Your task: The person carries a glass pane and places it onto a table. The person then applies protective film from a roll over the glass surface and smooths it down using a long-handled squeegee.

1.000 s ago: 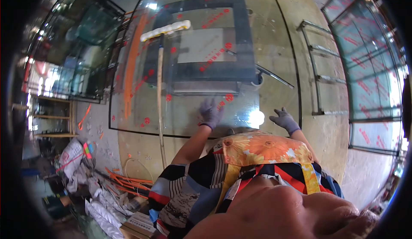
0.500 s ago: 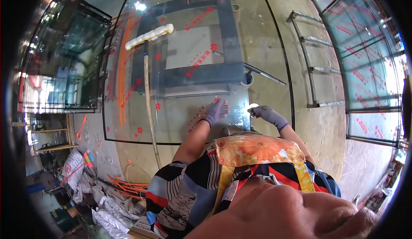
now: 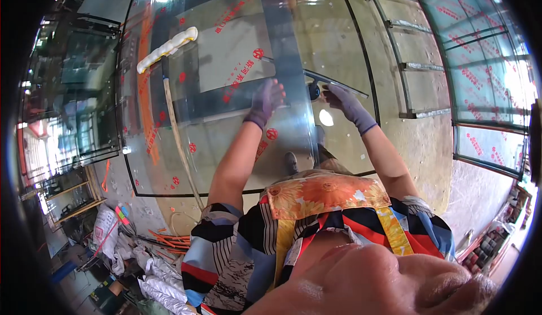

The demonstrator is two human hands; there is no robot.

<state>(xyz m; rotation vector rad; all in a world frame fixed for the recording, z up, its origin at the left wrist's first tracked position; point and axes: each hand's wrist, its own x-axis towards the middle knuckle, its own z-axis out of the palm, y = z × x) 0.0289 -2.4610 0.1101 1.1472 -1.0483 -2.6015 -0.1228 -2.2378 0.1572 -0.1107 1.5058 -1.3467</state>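
Observation:
A large glass sheet (image 3: 220, 140) with a black edge and red printed marks spreads before me. My left hand (image 3: 266, 103), in a purple-grey glove, is over the middle of the sheet, fingers extended and slightly apart. To its right, my gloved right hand (image 3: 348, 106) reaches forward with fingers stretched out, nothing visible in it. Just beyond those fingers is a dark bar-shaped tool (image 3: 339, 83) on a thin rod; whether they touch is unclear. At the left, a white-headed mop (image 3: 168, 49) with a wooden handle (image 3: 178, 128) slants across the sheet.
A metal frame with rungs (image 3: 403, 49) lies to the right. Framed glass panels (image 3: 483, 77) stand beyond it, and more glass panels (image 3: 79, 89) stand at the left. White sacks (image 3: 105, 227) and orange strips (image 3: 169, 239) are piled at the lower left.
Both hands have moved forward, away from my body, and my arms are more extended. The camera view has shifted, and my shoes now show below the hands.

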